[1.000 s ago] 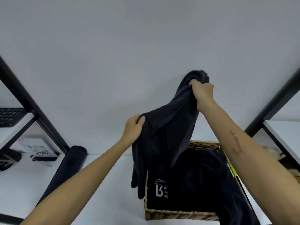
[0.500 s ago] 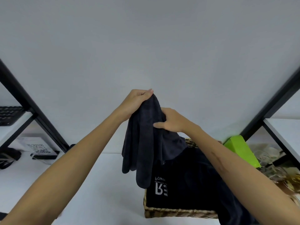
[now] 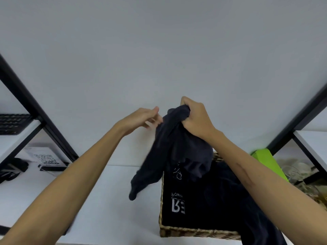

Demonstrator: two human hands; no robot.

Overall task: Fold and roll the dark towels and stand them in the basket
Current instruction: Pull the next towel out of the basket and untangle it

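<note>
1. Where the white tabletop [image 3: 113,195] meets a plain pale wall [image 3: 159,50], black shelf frames [image 3: 33,110] slant in from both sides.
2. On the left shelf sits a dark keyboard [image 3: 12,123]; below it, a white card with a QR code [image 3: 45,159] stands on the table.
3. At the right, a bright green object [image 3: 267,161] lies beside some clear glassware [image 3: 293,172].
4. A woven basket [image 3: 194,232] sits on the table, filled with dark cloth [image 3: 212,206] that spills over its near right edge; white lettering on it, seen reversed, reads roughly "RE" under a smaller word beginning "Pow".
5. The right hand [image 3: 196,119] has its fingers curled tight round the bunched top of a dark towel [image 3: 169,151], which hangs above the basket's far left corner, its tail dangling over the table.
6. The left hand [image 3: 141,119] is just beside the towel with fingers loosely extended; motion blur hides whether the fingertips touch it.
</note>
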